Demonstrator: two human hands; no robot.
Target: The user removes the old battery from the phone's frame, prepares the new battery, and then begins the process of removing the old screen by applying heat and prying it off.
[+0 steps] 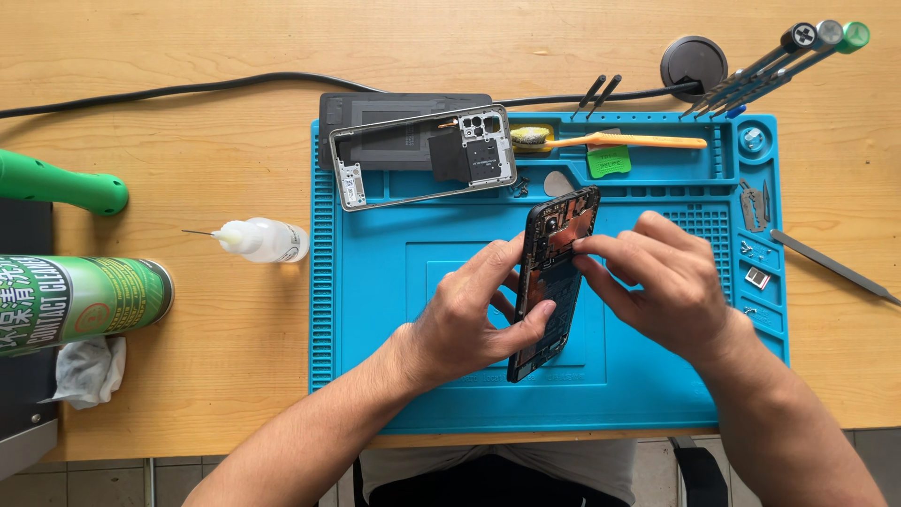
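An opened smartphone (552,246) with its circuit boards bare stands tilted on edge over the blue repair mat (375,282). My left hand (469,314) grips the phone from the left side, thumb against its lower edge. My right hand (662,282) reaches from the right, with its fingertips pinching at the orange-brown part in the phone's upper half. Behind them on the mat's far left corner lies the phone's metal mid-frame (422,157), resting partly on a dark back cover (375,117).
A toothbrush with an orange handle (610,141), a green tag and small screws lie in the mat's trays. Screwdrivers (779,56), tweezers (831,268), a black cable, a small needle-tip bottle (263,240), a green spray can (75,302), a crumpled cloth (89,369) and a green handle (56,183) sit on the wooden table.
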